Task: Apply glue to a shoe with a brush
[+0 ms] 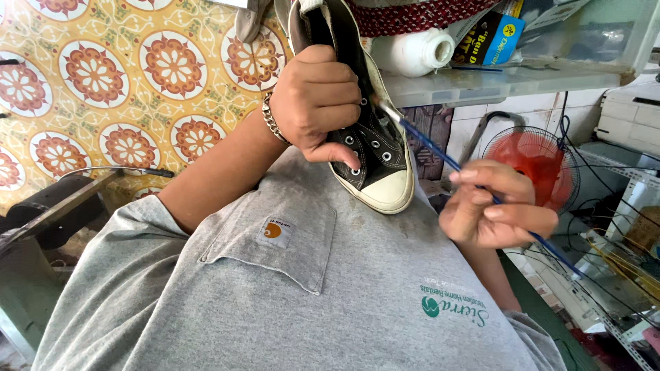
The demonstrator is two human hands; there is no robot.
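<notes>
My left hand [316, 103], with a metal chain bracelet on the wrist, grips a black high-top canvas sneaker [378, 148] around its side. The shoe is held up in front of my chest, its white rubber toe cap pointing down. My right hand [491, 209] pinches a thin blue-handled paintbrush [426, 141] between thumb and fingers. The brush's tip touches the upper side of the sneaker near the eyelets. My grey pocketed shirt [295, 288] fills the lower part of the view.
A translucent shelf [495, 81] above holds a white plastic bottle [412, 51] and packets. A red fan [533, 161] stands behind my right hand, with wires and metal racking at the right. An orange patterned sheet [137, 75] covers the left; a dark metal machine [62, 199] sits below it.
</notes>
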